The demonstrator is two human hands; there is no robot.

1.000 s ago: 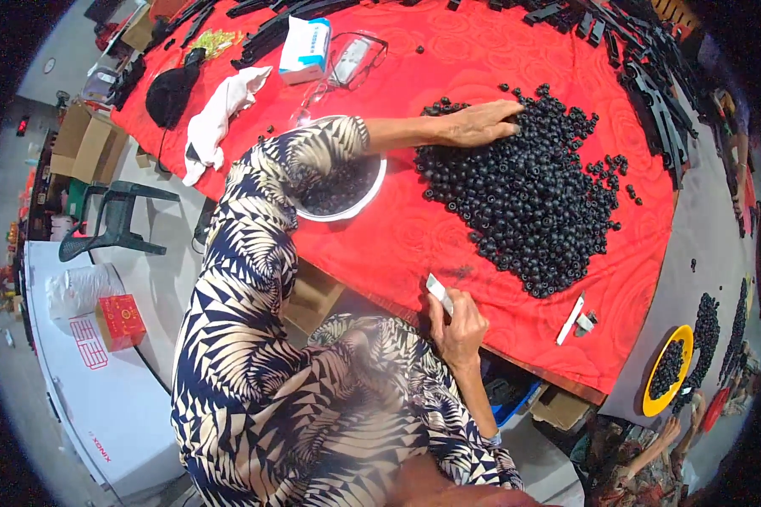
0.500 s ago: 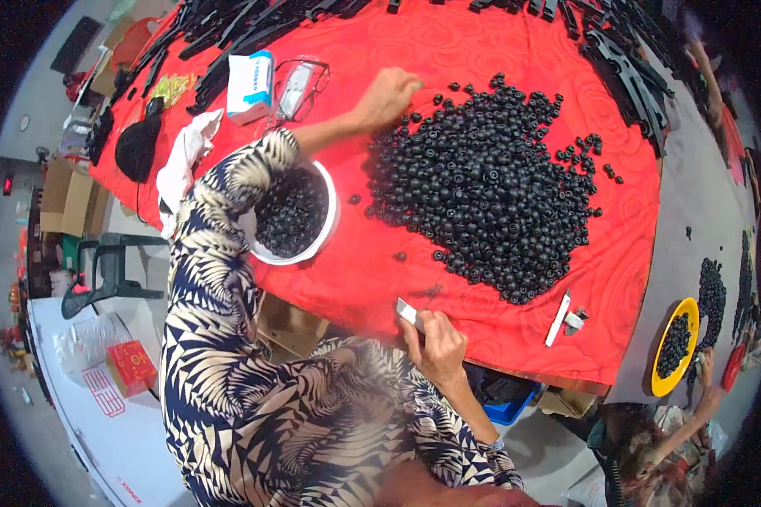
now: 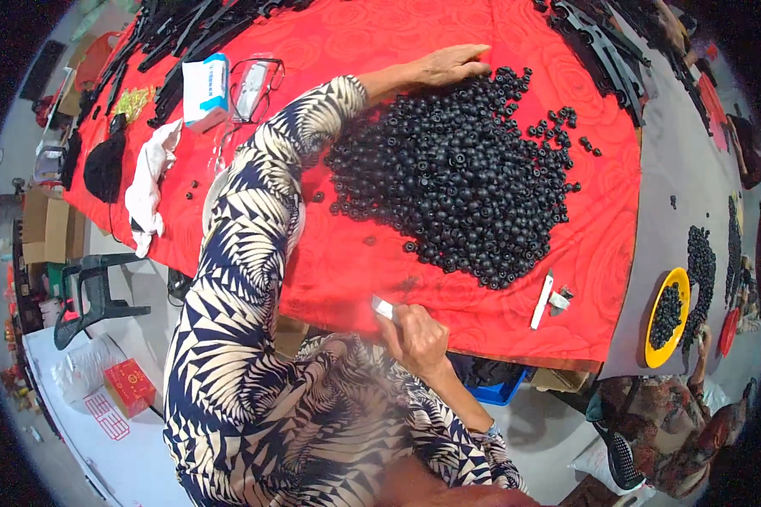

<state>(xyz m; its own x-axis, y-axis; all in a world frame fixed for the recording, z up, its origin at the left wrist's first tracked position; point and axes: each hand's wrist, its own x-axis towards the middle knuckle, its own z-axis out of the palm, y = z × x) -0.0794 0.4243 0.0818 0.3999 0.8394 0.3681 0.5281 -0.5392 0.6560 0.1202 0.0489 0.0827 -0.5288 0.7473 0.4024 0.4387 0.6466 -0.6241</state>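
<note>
A large heap of small black ring-like parts (image 3: 457,182) lies on the red cloth (image 3: 490,334). My left hand (image 3: 455,66) reaches over to the heap's far edge, fingers stretched out and the thumb apart; no part shows in it. At the near table edge my right hand (image 3: 421,340) is closed around a small flat white piece (image 3: 382,306) with a slanted end, its kind unclear. My left sleeve (image 3: 258,186) covers nearly all of the white tub that holds more black parts.
Long black parts (image 3: 604,59) lie along the table's far side. At left are a tissue pack (image 3: 205,91), eyeglasses (image 3: 258,89) and a white cloth (image 3: 152,182). A white cutter-like tool (image 3: 542,302) lies right. Beyond stands a yellow dish (image 3: 668,317) beside a co-worker (image 3: 664,422).
My left hand has moved right and away along the heap's far edge, its sleeve now covering the tub. My right hand keeps the white piece. The whole view has shifted slightly.
</note>
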